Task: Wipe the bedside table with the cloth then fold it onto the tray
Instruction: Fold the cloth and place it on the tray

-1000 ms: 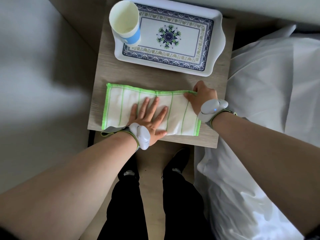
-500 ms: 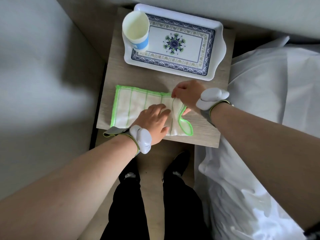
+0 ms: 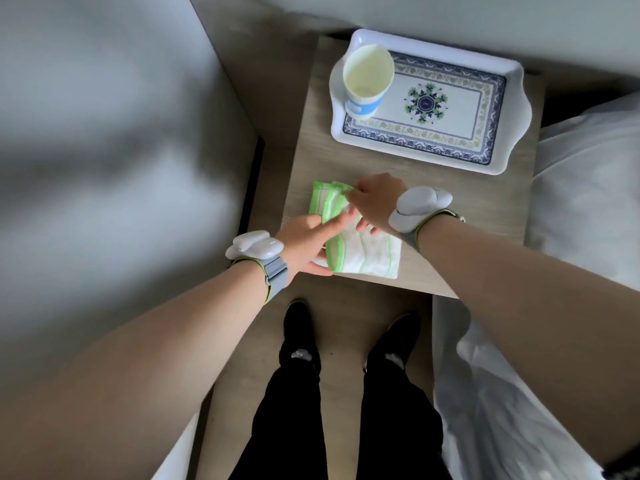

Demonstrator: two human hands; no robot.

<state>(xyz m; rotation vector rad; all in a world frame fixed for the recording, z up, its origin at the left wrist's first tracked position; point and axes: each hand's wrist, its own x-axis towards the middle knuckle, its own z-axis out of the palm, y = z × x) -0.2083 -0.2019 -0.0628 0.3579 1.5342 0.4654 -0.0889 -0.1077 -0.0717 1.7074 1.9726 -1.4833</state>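
Observation:
The white cloth point(image 3: 369, 252) with green edging lies folded over on the near part of the wooden bedside table point(image 3: 415, 174). My right hand point(image 3: 375, 199) pinches the cloth's folded-over far edge and holds it across the left half. My left hand point(image 3: 308, 247) grips the cloth's near left edge, fingers under and over it. The white tray point(image 3: 516, 98) with a blue and green pattern sits at the far end of the table, apart from the cloth.
A paper cup point(image 3: 367, 81) with a blue band stands on the tray's left end. A bed with white bedding point(image 3: 588, 188) borders the table on the right, a pale wall point(image 3: 104, 133) on the left. My legs and black shoes point(image 3: 299, 323) are below.
The cloth lay spread long across the table under my flat left hand. My right hand has carried its right end over to the left, halving it; my left hand has shifted to the left edge.

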